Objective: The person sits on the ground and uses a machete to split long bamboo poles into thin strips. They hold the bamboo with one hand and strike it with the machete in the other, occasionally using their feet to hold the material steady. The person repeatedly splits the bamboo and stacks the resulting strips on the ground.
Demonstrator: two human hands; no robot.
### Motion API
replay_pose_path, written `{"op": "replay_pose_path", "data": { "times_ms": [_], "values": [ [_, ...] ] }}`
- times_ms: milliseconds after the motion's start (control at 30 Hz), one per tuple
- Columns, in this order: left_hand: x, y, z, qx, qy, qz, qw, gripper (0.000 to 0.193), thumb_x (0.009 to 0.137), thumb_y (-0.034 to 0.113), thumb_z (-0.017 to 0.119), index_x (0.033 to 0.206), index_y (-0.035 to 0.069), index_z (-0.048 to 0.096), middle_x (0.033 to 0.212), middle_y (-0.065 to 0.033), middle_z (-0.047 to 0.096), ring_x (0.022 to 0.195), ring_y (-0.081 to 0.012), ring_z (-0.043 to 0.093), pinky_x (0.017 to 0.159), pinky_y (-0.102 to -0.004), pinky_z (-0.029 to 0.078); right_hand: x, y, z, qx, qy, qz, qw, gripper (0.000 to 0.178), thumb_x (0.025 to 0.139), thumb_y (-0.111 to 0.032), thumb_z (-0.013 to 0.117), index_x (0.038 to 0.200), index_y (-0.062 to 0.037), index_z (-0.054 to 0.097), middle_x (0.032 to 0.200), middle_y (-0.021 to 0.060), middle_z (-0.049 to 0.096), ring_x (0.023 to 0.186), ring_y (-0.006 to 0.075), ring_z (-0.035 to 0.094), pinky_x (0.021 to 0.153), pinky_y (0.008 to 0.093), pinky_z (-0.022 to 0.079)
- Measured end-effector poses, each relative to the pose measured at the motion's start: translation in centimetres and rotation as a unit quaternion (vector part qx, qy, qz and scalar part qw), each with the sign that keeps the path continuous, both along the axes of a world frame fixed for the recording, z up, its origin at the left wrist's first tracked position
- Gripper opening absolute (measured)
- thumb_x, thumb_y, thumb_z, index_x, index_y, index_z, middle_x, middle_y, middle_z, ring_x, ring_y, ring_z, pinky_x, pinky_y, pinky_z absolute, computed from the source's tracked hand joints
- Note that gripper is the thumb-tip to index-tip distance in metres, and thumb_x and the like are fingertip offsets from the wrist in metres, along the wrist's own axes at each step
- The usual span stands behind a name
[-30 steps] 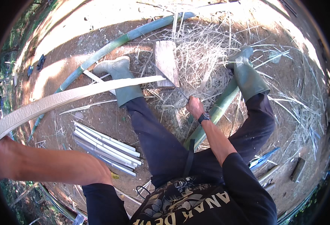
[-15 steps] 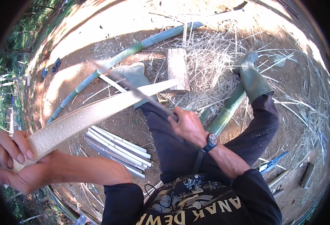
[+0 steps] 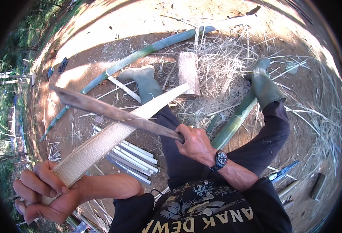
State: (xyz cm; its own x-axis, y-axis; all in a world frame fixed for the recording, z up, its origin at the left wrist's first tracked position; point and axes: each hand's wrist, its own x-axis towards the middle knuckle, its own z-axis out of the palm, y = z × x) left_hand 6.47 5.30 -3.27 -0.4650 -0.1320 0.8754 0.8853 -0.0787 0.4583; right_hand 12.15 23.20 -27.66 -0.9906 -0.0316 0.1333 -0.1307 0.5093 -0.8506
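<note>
My left hand is closed around the near end of a split bamboo strip, pale and broad, which tapers toward its far tip. The strip slants away to the right, its tip by a short upright-cut log lying on the ground. In my right hand is the handle of a long machete with a dark, worn blade. The blade crosses over the strip about midway and points to the far left. From this view I cannot tell how deeply its edge touches the strip.
Between my boots lies a heap of bamboo shavings. A long green bamboo pole curves across the far left, and another green bamboo piece lies under my right leg. Pale bamboo slats are stacked left of my legs; a blue-handled tool lies at right.
My left hand and the bamboo strip have shifted right and nearer to me. The machete blade has swung down and left along the strip, nearer to my left hand.
</note>
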Motion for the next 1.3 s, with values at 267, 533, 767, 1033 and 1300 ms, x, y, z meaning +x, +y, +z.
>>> {"op": "replay_pose_path", "data": {
  "times_ms": [267,533,767,1033,1300],
  "values": [
    [0.9,-0.9,-0.1,-0.001,-0.013,0.0,1.0,0.038,0.096,0.025,0.053,0.072,0.017,0.025,0.066,0.004,0.023,0.051,-0.0062,0.023,0.034,-0.0168,0.023,0.0,1.3,-1.7,0.031,-0.072,-0.008,0.997,0.016,0.082,-0.014,0.064,0.086,-0.0009,0.056,0.059,0.0199,0.059,0.058,0.0372,0.062,0.056,0.0453,0.05],
    [0.6,0.9,-0.3,-0.024,0.002,0.183,0.983,0.036,0.1,0.034,0.043,0.074,0.017,0.026,0.067,0.0034,0.022,0.051,-0.0066,0.022,0.037,-0.0171,0.022,-1.2,2.9,-5.8,0.058,-0.107,-0.037,0.992,0.016,0.082,-0.012,0.063,0.086,0.0015,0.055,0.06,0.0214,0.059,0.059,0.0404,0.061,0.057,0.0469,0.049],
    [0.8,-0.4,-0.1,-0.027,-0.028,0.03,0.999,0.036,0.097,0.025,0.049,0.072,0.016,0.025,0.066,0.0033,0.022,0.052,-0.007,0.022,0.037,-0.0177,0.022,-0.3,0.7,0.8,-0.012,0.021,0.031,0.999,0.014,0.08,-0.009,0.064,0.086,0.0001,0.057,0.061,0.021,0.059,0.057,0.0367,0.062,0.056,0.0443,0.051],
    [0.2,-1.5,-0.2,-0.001,-0.012,0.016,1.0,0.034,0.096,0.02,0.047,0.072,0.016,0.024,0.067,0.0031,0.021,0.053,-0.0069,0.021,0.038,-0.0175,0.022,-0.9,3.1,-5.2,0.068,-0.132,-0.034,0.988,0.014,0.081,-0.01,0.063,0.086,0.0011,0.056,0.061,0.0223,0.059,0.061,0.0397,0.063,0.058,0.0457,0.05],
    [0.0,-1.1,0.3,-0.042,-0.016,-0.015,0.999,0.032,0.097,0.023,0.041,0.072,0.016,0.022,0.068,0.0028,0.021,0.053,-0.0068,0.022,0.038,-0.0178,0.02,-2.2,3.2,-8.8,0.08,-0.161,-0.045,0.983,0.016,0.081,-0.011,0.063,0.085,0.0021,0.056,0.061,0.0224,0.06,0.058,0.0386,0.062,0.056,0.0462,0.05]
  ]
}}
